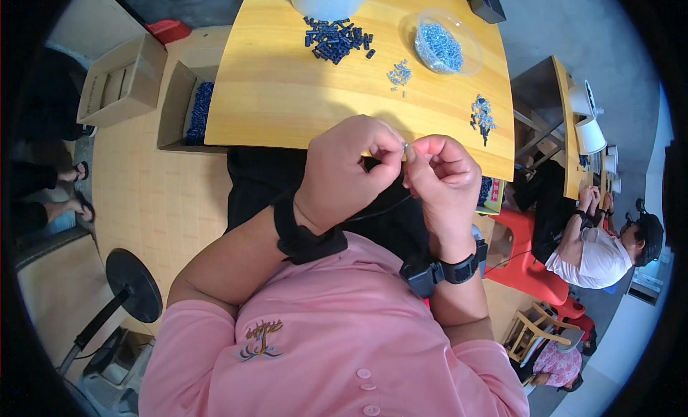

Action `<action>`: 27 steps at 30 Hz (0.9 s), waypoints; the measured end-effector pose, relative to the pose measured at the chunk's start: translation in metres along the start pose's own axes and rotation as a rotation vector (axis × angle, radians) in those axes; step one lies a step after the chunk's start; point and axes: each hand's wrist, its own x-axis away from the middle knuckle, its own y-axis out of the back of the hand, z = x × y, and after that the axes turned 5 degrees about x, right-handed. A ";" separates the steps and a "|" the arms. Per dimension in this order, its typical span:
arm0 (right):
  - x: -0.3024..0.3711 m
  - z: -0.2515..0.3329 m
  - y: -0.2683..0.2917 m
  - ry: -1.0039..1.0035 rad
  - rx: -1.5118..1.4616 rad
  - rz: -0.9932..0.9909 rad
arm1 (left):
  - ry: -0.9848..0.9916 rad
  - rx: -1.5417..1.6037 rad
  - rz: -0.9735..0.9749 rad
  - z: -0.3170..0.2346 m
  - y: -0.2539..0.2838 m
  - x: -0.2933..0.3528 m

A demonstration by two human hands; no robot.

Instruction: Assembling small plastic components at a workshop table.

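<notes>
At the far left, on the wooden floor, an open cardboard box [122,80] stands with dividers inside, and just to its right a second open box [188,105] holds dark blue parts. Beside it begins the yellow wooden table [287,94]. On the table, near its far edge, lies a pile of dark blue plastic pieces [337,40], and behind it stands a white container [328,0]. More to the right there is a small group of silver screws [399,74], then a clear plastic bowl [448,43] filled with the same screws, and near the right edge a little heap of assembled pieces [482,117].

In front of the near table edge, above the lap, the left hand [344,169] is closed, with thumb and fingers pinched together. The right hand [441,177] is just beside it, also pinched. Between the fingertips of both hands sits a tiny silver screw [405,147]; both hands seem to touch it, but which one really grips it I cannot tell. Both wrists carry black bands. At the far right another person [602,245] in a white shirt sits at a second table.
</notes>
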 end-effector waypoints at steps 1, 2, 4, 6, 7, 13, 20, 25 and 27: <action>-0.001 -0.001 0.000 0.025 0.021 -0.006 | 0.271 0.265 -0.008 -0.002 -0.001 0.000; -0.001 -0.002 0.001 0.051 0.043 -0.012 | 0.542 0.530 -0.015 -0.004 -0.001 0.000; -0.001 -0.002 0.003 0.075 0.031 -0.014 | 0.579 0.702 -0.019 -0.005 0.000 -0.001; -0.001 -0.003 0.005 0.099 0.020 -0.020 | 0.616 0.876 -0.021 -0.007 0.004 -0.003; -0.002 -0.005 0.006 0.146 0.070 -0.036 | 0.704 0.905 0.021 -0.008 0.007 -0.004; -0.002 -0.008 0.016 0.441 0.401 -0.030 | 0.984 1.017 0.218 -0.001 0.015 -0.005; -0.002 -0.002 0.015 0.623 0.596 -0.038 | 0.996 0.906 0.241 -0.007 0.015 -0.010; -0.003 -0.004 0.013 0.633 0.611 -0.042 | 0.919 0.898 0.176 -0.006 0.011 -0.006; -0.003 -0.006 0.012 0.632 0.613 -0.053 | 0.872 0.857 0.168 -0.006 0.009 -0.005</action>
